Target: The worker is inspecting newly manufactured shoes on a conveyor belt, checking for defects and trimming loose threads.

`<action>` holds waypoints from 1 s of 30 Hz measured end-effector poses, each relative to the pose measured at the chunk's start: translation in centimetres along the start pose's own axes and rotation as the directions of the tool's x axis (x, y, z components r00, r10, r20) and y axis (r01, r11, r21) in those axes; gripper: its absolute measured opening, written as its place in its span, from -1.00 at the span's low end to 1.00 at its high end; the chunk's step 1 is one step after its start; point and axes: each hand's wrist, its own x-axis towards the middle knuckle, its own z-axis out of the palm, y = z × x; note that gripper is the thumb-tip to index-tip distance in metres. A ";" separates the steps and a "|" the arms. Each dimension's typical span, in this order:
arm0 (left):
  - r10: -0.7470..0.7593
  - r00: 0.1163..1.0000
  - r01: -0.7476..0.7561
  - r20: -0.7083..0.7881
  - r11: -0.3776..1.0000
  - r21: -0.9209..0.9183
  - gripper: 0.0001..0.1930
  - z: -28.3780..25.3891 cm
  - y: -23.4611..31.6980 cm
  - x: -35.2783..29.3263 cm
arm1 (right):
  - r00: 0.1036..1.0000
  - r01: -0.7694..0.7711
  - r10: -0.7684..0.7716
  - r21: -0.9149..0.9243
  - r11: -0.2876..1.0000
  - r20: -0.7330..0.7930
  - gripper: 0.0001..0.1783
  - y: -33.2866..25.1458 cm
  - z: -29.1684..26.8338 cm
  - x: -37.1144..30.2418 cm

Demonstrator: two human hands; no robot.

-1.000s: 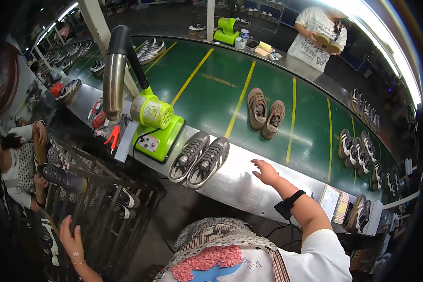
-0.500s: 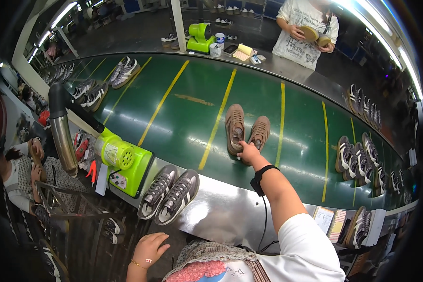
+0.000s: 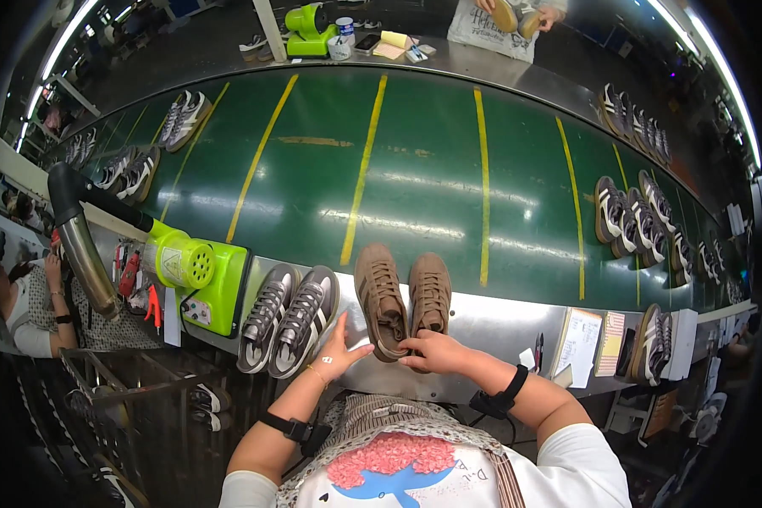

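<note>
A pair of brown lace-up sneakers (image 3: 379,292) is at the near edge of the green belt, over the metal ledge, toes pointing away from me. My right hand (image 3: 440,350) is closed on their heel ends, thumb and fingers at the collars. My left hand (image 3: 337,356) is open, fingers apart, just left of the brown pair's heels, and holds nothing. Close on its left, a pair of grey sneakers (image 3: 306,322) with pale stripes stands on the ledge, toes away from me.
A lime-green blower machine (image 3: 199,275) with a metal pipe (image 3: 89,262) stands at left. The green belt (image 3: 313,195) with yellow lines carries striped sneakers (image 3: 622,216) at right and others at far left. Papers (image 3: 577,343) lie on the ledge (image 3: 499,339). A person (image 3: 495,34) stands across, holding soles or shoes.
My right hand has brought the brown sneakers from mid-belt toward me, onto the near edge beside the grey pair. My left hand has risen from below the ledge to beside them.
</note>
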 end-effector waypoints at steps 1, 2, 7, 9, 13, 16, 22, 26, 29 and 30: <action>-0.070 0.997 0.070 0.024 0.998 0.009 0.02 1.0 -0.7 0.7 | 1.000 -0.028 0.027 0.026 0.999 0.003 -0.54 -0.4 1.3 -1.2; -0.115 0.993 0.115 0.037 0.993 0.014 0.08 1.9 -1.2 1.5 | 0.997 0.075 -0.072 0.058 0.996 -0.042 -0.57 -0.7 2.4 -2.3; -0.079 0.997 0.081 -0.026 0.989 0.127 -0.13 4.9 -2.6 2.3 | 0.821 -0.102 0.329 0.447 0.889 -0.467 -0.63 0.9 6.3 -5.5; -0.092 0.996 0.088 0.013 0.979 0.182 -0.14 4.7 -2.9 2.0 | 0.699 -0.187 0.530 0.592 0.784 -0.480 -0.46 2.1 7.5 -5.3; -0.024 0.999 0.011 0.049 0.972 0.236 -0.16 4.4 -3.1 1.3 | 0.648 -0.200 0.580 0.625 0.755 -0.493 -0.25 3.0 9.8 -2.5; -0.016 0.999 0.008 0.044 0.982 0.187 -0.20 4.4 -3.3 1.5 | 0.569 -0.272 0.630 0.602 0.751 -0.529 -0.25 3.3 10.4 -1.0; -0.286 0.896 0.443 0.341 0.642 -0.625 -0.52 0.6 -4.0 1.3 | 0.729 0.288 0.662 0.955 -0.068 -0.173 -0.41 2.5 9.6 -3.3; -0.062 0.898 0.406 0.435 0.495 -0.768 -0.54 -0.6 -2.3 -0.5 | 0.811 0.328 0.568 0.913 -0.242 -0.141 -0.49 -0.2 8.8 -4.7; -0.089 0.876 0.461 0.474 0.446 -0.767 -0.55 -1.1 -0.5 -1.7 | 0.790 0.354 0.598 0.896 -0.268 -0.133 -0.45 -2.0 8.2 -4.6; -0.054 0.863 0.477 0.503 0.416 -0.774 -0.54 -1.2 -0.1 -2.0 | 0.802 0.356 0.578 0.897 -0.263 -0.149 -0.45 -2.5 8.1 -4.5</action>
